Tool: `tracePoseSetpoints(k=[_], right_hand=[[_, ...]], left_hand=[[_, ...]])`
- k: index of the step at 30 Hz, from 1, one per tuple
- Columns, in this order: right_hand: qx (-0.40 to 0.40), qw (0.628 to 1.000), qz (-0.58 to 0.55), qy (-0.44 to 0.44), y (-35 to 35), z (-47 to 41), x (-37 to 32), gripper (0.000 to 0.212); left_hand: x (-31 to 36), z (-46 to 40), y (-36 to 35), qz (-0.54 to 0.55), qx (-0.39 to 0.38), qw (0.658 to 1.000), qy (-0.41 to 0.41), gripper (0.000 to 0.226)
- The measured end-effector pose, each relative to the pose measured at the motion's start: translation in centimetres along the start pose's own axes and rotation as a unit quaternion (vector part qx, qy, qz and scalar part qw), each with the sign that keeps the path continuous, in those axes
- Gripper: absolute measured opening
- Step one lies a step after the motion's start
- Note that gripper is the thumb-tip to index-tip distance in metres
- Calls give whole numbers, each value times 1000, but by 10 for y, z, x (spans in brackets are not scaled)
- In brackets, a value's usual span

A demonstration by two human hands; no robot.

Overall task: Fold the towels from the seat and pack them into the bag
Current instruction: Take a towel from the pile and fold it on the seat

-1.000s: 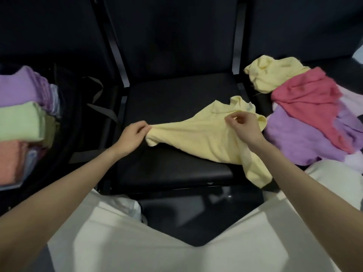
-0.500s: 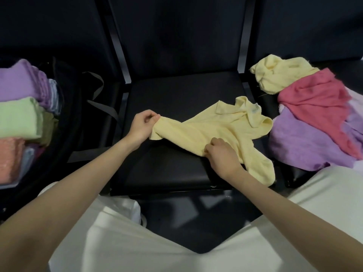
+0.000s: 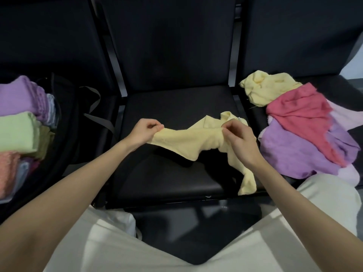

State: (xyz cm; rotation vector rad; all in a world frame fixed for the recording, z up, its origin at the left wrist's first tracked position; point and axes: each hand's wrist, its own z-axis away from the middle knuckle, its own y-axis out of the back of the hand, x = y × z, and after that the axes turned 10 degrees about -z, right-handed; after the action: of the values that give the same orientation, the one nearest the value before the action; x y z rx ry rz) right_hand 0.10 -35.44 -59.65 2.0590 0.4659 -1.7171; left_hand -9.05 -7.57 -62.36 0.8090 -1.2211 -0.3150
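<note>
Left hand (image 3: pixel 144 132) and right hand (image 3: pixel 238 141) each pinch an edge of the yellow towel (image 3: pixel 188 141), stretching it above the black seat (image 3: pixel 167 179).

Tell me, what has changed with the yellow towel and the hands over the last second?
The right hand let go of the far edge, came nearer, then pinched the yellow towel again. Both hands lifted it off the middle seat. The left hand kept its corner. The pile on the right seat and the folded towels stayed put.
</note>
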Motion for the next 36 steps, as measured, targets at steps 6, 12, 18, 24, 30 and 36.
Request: tracePoseSetpoints(k=[6, 12, 18, 24, 30, 36], right_hand=[[70, 981, 161, -76, 10, -12, 29, 8], [-148, 936, 320, 3, -10, 28, 44, 5], [-136, 890, 434, -33, -48, 49, 62, 43], [-27, 849, 526, -40, -85, 53, 72, 34], [44, 971, 208, -111, -69, 38, 53, 10], [102, 993, 10, -61, -29, 9, 8, 9]], left_hand=[[-5, 8, -12, -85, -40, 995, 22, 16], [-24, 20, -42, -110, 34, 991, 65, 20], [-29, 37, -43, -102, 28, 994, 20, 38], [-50, 49, -43, -169, 2, 985, -37, 46], [-35, 47, -37, -127, 60, 990, 8, 19], [-10, 38, -15, 127, 65, 984, 102, 21]])
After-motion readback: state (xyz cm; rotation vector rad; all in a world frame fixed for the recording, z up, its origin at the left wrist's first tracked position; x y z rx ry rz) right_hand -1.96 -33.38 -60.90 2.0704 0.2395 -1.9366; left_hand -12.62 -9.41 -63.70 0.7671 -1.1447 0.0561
